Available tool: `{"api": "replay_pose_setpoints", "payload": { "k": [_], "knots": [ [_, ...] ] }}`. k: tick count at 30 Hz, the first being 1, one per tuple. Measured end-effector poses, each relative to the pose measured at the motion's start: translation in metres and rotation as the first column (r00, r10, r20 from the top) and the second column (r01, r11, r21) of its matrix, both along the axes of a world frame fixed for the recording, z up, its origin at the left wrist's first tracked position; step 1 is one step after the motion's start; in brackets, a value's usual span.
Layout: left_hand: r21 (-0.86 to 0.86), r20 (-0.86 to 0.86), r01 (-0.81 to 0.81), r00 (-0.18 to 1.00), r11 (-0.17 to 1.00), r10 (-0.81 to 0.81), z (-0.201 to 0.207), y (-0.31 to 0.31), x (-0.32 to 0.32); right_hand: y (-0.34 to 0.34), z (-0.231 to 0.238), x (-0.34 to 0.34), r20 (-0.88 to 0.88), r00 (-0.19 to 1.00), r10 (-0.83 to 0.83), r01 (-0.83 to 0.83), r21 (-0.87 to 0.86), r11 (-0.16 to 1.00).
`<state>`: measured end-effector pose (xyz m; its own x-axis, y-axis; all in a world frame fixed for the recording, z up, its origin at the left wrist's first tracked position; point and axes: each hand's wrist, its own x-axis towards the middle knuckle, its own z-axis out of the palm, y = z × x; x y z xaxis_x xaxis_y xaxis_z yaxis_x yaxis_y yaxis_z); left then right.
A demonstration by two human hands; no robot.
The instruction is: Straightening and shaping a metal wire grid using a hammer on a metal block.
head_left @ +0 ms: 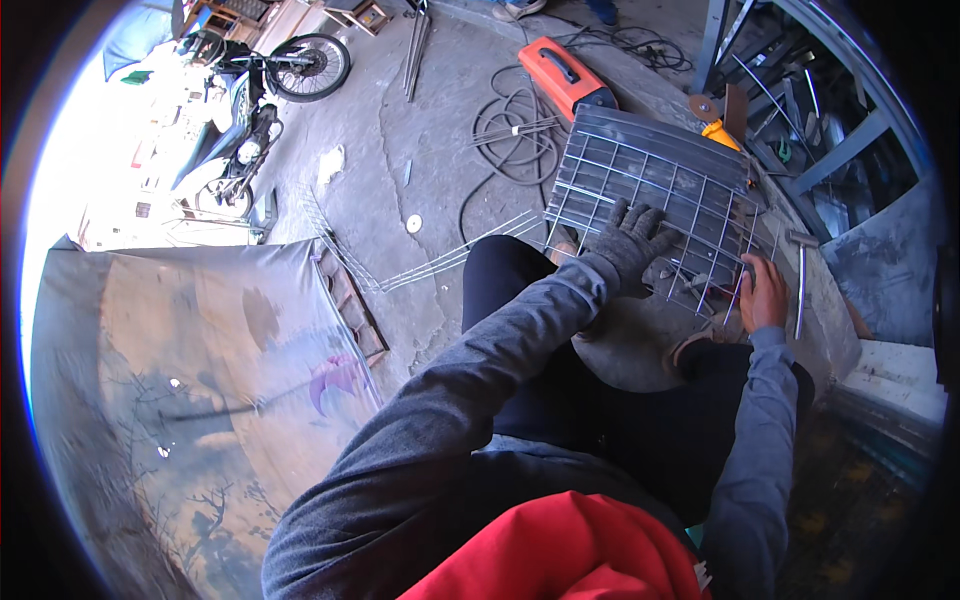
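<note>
A metal wire grid (640,160) of crossed rods lies over a dark ribbed slab (640,130) in front of my knees. My left hand (630,240), in a grey knitted glove, rests on the grid with its fingers spread. At the grid's near right corner is my bare right hand (766,295), its fingers curled round something small and dark that I cannot make out. A hammer (801,280) with a metal handle lies just right of that hand. Beyond the slab's right corner sits a yellow-bodied power tool (718,133) beside a brown disc (704,108).
An orange machine with a black handle (565,75) stands behind the slab, with coiled cable (510,150) to its left. Bent thin rods (400,275) lie on the floor. A motorcycle (235,120) is far left, a draped sheet (200,370) near left, metal frames (860,150) at right.
</note>
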<state>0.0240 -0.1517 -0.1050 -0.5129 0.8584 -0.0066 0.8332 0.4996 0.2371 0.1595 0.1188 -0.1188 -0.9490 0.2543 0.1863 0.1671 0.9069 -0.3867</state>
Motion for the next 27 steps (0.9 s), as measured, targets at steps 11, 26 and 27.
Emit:
{"api": "replay_pose_setpoints", "payload": {
  "k": [11,26,27],
  "knots": [
    [0.006,0.027,0.028,0.999,1.000,-0.028,0.004,-0.004,-0.005,0.000,0.001,-0.002,0.059,0.998,-0.029,0.027,0.039,0.999],
    [-0.036,0.089,0.044,0.995,0.998,-0.041,0.027,-0.020,0.000,-0.010,0.016,0.010,0.038,0.988,0.151,-0.148,-0.062,0.987],
    [-0.035,0.110,0.032,0.993,0.999,-0.028,0.032,-0.022,0.001,-0.011,0.018,0.010,0.051,0.987,0.153,-0.149,-0.070,0.986]
  ]
}}
